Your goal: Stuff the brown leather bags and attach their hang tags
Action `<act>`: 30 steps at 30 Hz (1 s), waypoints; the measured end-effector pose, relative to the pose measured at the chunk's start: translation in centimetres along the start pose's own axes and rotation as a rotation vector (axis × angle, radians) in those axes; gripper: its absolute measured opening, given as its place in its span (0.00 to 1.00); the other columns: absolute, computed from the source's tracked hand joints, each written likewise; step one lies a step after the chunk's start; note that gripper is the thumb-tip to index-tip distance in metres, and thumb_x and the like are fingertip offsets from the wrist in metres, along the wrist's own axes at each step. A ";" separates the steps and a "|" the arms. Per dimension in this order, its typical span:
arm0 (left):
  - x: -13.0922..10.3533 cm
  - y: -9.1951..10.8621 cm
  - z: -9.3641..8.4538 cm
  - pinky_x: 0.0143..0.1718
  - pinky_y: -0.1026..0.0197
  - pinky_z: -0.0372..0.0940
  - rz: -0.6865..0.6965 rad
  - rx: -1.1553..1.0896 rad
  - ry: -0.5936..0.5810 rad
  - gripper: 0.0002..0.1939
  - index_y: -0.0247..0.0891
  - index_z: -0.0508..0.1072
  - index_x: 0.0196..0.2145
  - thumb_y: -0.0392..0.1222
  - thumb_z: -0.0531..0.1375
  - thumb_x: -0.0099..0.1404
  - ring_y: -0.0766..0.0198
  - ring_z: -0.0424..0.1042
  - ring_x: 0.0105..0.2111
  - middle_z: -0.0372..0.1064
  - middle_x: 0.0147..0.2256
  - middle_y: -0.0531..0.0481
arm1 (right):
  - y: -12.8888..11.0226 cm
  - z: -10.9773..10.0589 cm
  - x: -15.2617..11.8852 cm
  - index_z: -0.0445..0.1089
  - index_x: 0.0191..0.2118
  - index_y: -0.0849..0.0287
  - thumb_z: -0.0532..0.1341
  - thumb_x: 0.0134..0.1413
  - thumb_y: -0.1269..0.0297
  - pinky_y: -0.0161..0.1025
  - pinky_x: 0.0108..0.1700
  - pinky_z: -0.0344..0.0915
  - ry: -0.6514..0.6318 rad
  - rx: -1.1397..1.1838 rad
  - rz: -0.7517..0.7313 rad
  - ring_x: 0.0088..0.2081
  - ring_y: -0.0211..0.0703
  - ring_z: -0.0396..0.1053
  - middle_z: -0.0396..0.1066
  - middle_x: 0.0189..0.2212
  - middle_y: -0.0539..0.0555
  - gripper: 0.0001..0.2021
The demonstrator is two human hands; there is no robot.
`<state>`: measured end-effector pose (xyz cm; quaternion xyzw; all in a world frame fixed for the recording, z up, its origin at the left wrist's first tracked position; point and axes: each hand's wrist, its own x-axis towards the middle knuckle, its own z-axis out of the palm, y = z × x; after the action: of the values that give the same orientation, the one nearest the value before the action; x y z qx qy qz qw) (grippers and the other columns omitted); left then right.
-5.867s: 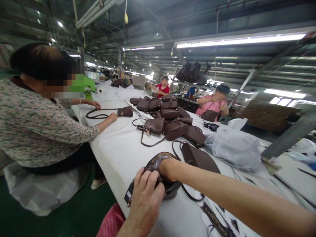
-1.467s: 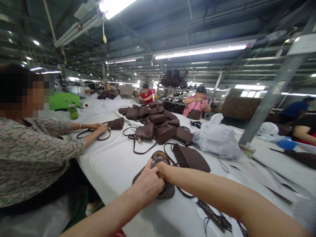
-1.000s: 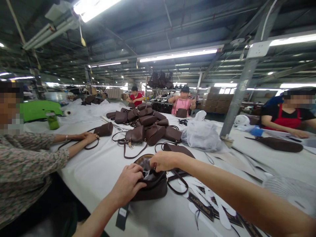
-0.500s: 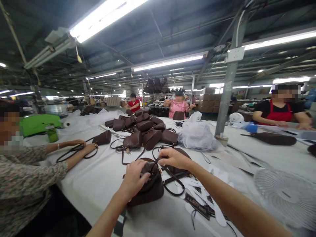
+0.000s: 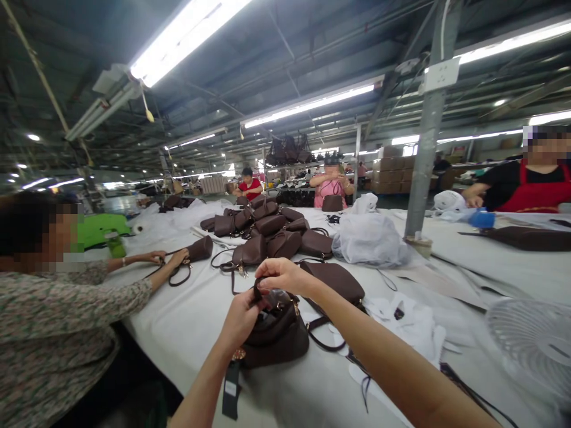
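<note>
White-covered table [image 5: 196, 321]; brown handbag [image 5: 276, 336] near its front edge, black hangtag [image 5: 231, 389] dangling (print too small to read). Both hands pinch the bag's top: left hand [image 5: 241, 318] closed, right hand [image 5: 283, 275] closed.

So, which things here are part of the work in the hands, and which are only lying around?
In hand:
- left hand and right hand, both gripping the top of the brown bag
- black tag hanging from that bag

Lying about:
- pile of brown bags
- flat brown bag
- white plastic bag
- white fan
- green bottle
</note>
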<state>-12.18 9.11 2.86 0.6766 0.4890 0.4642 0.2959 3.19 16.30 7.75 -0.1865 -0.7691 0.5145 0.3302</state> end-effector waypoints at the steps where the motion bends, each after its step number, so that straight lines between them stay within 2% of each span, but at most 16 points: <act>1: -0.1 0.0 0.0 0.38 0.60 0.63 -0.007 -0.072 -0.032 0.09 0.37 0.73 0.37 0.40 0.57 0.58 0.59 0.71 0.32 0.74 0.30 0.51 | 0.4 -0.4 -0.3 0.67 0.38 0.62 0.63 0.42 0.65 0.33 0.30 0.61 0.002 -0.005 0.006 0.27 0.34 0.66 0.69 0.25 0.46 0.14; 4: -0.5 0.3 -0.3 0.34 0.63 0.61 -0.041 -0.158 -0.060 0.11 0.37 0.70 0.40 0.42 0.56 0.61 0.63 0.68 0.27 0.71 0.24 0.54 | 1.8 -1.8 -1.4 0.67 0.40 0.61 0.62 0.42 0.65 0.34 0.33 0.62 0.045 -0.087 0.041 0.29 0.35 0.66 0.69 0.27 0.46 0.15; 8: -0.9 0.4 -1.1 0.36 0.63 0.59 -0.058 -0.147 0.010 0.14 0.37 0.70 0.27 0.49 0.54 0.64 0.63 0.66 0.29 0.68 0.23 0.52 | 3.2 -3.7 -2.9 0.68 0.33 0.61 0.62 0.40 0.70 0.33 0.32 0.61 0.092 -0.189 0.097 0.28 0.35 0.64 0.67 0.25 0.45 0.09; 10: -1.0 0.1 -1.6 0.35 0.64 0.58 -0.065 -0.165 0.027 0.15 0.37 0.68 0.24 0.50 0.55 0.63 0.64 0.64 0.28 0.66 0.24 0.53 | 3.5 -4.1 -3.5 0.69 0.30 0.61 0.62 0.39 0.71 0.33 0.31 0.60 0.087 -0.223 0.124 0.27 0.35 0.63 0.67 0.23 0.45 0.07; 14: -1.1 -0.5 -2.4 0.33 0.65 0.57 -0.064 -0.255 -0.023 0.17 0.37 0.65 0.24 0.52 0.57 0.62 0.66 0.61 0.28 0.63 0.25 0.53 | 3.6 -3.7 -4.3 0.70 0.29 0.61 0.62 0.41 0.71 0.32 0.29 0.58 0.071 -0.261 0.143 0.26 0.35 0.62 0.66 0.22 0.45 0.05; 19: -1.0 -0.4 -2.5 0.37 0.62 0.60 -0.071 -0.473 0.086 0.23 0.38 0.61 0.21 0.60 0.59 0.58 0.63 0.64 0.31 0.60 0.24 0.53 | 4.1 -2.6 -5.1 0.70 0.36 0.61 0.62 0.42 0.70 0.34 0.33 0.62 0.095 -0.263 0.127 0.30 0.38 0.65 0.69 0.27 0.47 0.11; 24: -0.9 -0.4 -2.4 0.34 0.63 0.59 -0.106 -0.524 0.144 0.23 0.39 0.57 0.21 0.58 0.61 0.56 0.65 0.62 0.27 0.55 0.21 0.56 | 4.9 -2.0 -5.7 0.71 0.34 0.60 0.62 0.45 0.68 0.35 0.34 0.62 0.171 -0.312 0.076 0.31 0.40 0.67 0.71 0.28 0.49 0.07; 26: -1.0 -0.5 -2.7 0.34 0.64 0.59 -0.106 -0.565 0.114 0.21 0.39 0.59 0.22 0.55 0.63 0.55 0.65 0.63 0.28 0.57 0.21 0.56 | 5.0 -2.0 -6.0 0.71 0.34 0.60 0.62 0.45 0.67 0.36 0.35 0.62 0.155 -0.209 0.108 0.31 0.39 0.67 0.71 0.28 0.49 0.08; 30: -1.5 -0.6 -4.3 0.35 0.63 0.59 -0.102 -0.542 -0.086 0.13 0.36 0.69 0.30 0.48 0.64 0.54 0.65 0.65 0.31 0.67 0.29 0.51 | 4.4 -2.3 -6.8 0.71 0.40 0.61 0.66 0.40 0.68 0.37 0.39 0.64 0.157 0.051 0.173 0.33 0.39 0.68 0.71 0.30 0.48 0.17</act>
<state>-16.50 7.68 3.51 0.5662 0.3674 0.5336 0.5096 9.35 15.34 2.19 -0.2834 -0.7084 0.5443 0.3486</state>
